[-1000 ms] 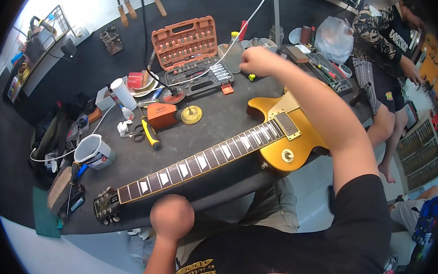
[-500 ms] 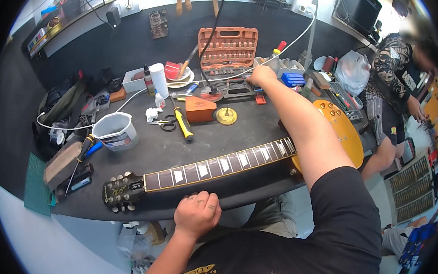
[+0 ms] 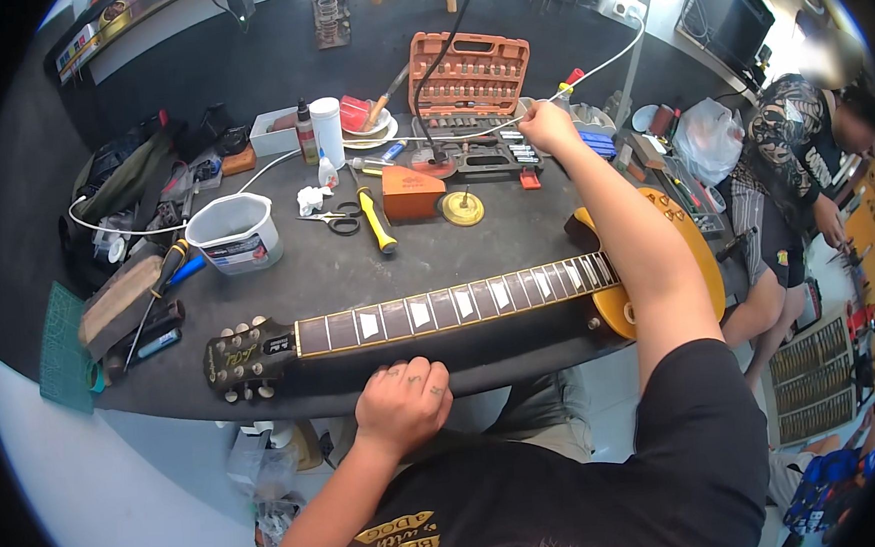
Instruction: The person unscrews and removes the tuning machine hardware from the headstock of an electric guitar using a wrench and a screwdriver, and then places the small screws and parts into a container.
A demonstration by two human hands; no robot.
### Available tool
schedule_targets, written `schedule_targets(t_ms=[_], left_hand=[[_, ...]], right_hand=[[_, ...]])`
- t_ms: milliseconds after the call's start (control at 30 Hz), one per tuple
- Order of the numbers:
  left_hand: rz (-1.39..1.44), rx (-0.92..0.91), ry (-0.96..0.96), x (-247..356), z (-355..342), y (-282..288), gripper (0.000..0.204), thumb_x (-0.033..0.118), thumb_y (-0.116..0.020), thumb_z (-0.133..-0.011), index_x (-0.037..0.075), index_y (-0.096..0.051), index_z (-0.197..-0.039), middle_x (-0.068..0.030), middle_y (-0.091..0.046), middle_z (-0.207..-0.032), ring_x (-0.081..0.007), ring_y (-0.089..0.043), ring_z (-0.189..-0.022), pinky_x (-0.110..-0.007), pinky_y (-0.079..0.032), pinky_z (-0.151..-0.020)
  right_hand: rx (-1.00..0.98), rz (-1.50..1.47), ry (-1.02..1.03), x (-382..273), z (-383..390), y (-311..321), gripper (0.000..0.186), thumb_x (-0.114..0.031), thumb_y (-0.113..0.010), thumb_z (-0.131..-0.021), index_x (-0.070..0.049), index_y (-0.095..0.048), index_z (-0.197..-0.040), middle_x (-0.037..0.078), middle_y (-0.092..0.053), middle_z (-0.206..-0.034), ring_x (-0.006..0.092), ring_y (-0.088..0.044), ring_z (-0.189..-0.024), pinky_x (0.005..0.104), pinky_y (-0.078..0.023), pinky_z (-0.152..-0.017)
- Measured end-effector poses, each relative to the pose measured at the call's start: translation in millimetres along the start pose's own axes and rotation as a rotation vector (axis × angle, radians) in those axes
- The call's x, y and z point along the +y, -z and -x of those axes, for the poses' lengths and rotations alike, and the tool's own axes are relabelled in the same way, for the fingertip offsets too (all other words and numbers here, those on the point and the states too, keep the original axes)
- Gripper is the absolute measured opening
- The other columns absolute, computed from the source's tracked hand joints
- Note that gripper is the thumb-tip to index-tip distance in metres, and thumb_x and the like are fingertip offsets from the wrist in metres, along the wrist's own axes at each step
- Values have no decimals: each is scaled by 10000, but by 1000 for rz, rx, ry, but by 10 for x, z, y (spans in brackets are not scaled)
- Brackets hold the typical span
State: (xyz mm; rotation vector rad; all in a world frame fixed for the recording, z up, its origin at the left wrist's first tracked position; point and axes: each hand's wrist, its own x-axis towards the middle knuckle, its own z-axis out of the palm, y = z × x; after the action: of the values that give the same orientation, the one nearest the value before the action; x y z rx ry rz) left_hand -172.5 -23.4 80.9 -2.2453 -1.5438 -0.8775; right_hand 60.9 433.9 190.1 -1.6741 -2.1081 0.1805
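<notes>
An electric guitar lies along the front of the dark bench. Its fretboard [image 3: 450,309] and black headstock [image 3: 250,359] point left, and its yellow body [image 3: 691,248] sits partly under my right forearm. My left hand [image 3: 403,404] is a closed fist at the bench's front edge, just below the neck; nothing sticks out of it. Across the guitar body, my right hand [image 3: 547,126] reaches to the back of the bench, beside an open orange socket case [image 3: 470,71] and small parts bins [image 3: 594,122]. Its fingers are drawn together, and whatever they touch is hidden.
Mid-bench are a yellow-handled tool [image 3: 375,222], scissors [image 3: 339,219], an orange box [image 3: 411,192] and a round brass-coloured piece [image 3: 463,208]. At left stand a clear plastic tub [image 3: 236,236] and clutter. A white cable [image 3: 459,132] crosses the back. Another person [image 3: 800,141] works at right.
My right hand has shifted slightly right, from the case's grey tray toward the parts bins. The whole view has moved a little. My left fist stays at the bench edge.
</notes>
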Motion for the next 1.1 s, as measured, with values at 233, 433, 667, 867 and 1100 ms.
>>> schedule_targets(t_ms=[233,433,667,867,1100], left_hand=[[363,-11,34,17,48,183,169,174,-713,-977,81,-712,-1119,-83,-723,-1018,-255,-681,-740,-380,-540,-685],[1952,277,810,248,-40,551,403,331,-515,-1190,17,-539,-1443,-82,-708,-1185,-167,-669,-899,-329,-550,-795],[1792,432,969,66,196,770,276,293,-558,-1177,72,-583,-1339,-50,-700,-1128,-165,-693,-973,-344,-572,-834],[871,629,710,-810,344,1186,149,132,-623,-1122,29,-661,-1222,-28,-677,-1078,-105,-628,-904,-277,-532,-810],[521,437,775,-1447,545,1132,247,128,-751,-1043,3,-740,-1255,-40,-795,-1005,-97,-707,-870,-277,-565,-799]], right_hand=[[-81,-488,436,-1327,2222,418,196,-164,-728,-1043,3,-636,-1088,106,-747,-863,192,-750,-775,371,-590,-707],[94,-724,970,-1688,3595,156,221,-74,-811,-916,-22,-613,-1000,126,-682,-866,342,-717,-774,444,-591,-685],[-41,-816,1099,-1870,3578,-222,332,-73,-859,-891,-54,-652,-1150,133,-729,-1028,352,-714,-884,428,-591,-766],[-69,-798,867,-1796,3525,-276,297,-135,-839,-920,-24,-668,-1135,162,-706,-1055,354,-714,-948,435,-591,-840],[-233,-876,742,-2030,3445,-109,135,-45,-753,-955,-11,-673,-1059,71,-700,-893,194,-666,-791,337,-557,-774]])
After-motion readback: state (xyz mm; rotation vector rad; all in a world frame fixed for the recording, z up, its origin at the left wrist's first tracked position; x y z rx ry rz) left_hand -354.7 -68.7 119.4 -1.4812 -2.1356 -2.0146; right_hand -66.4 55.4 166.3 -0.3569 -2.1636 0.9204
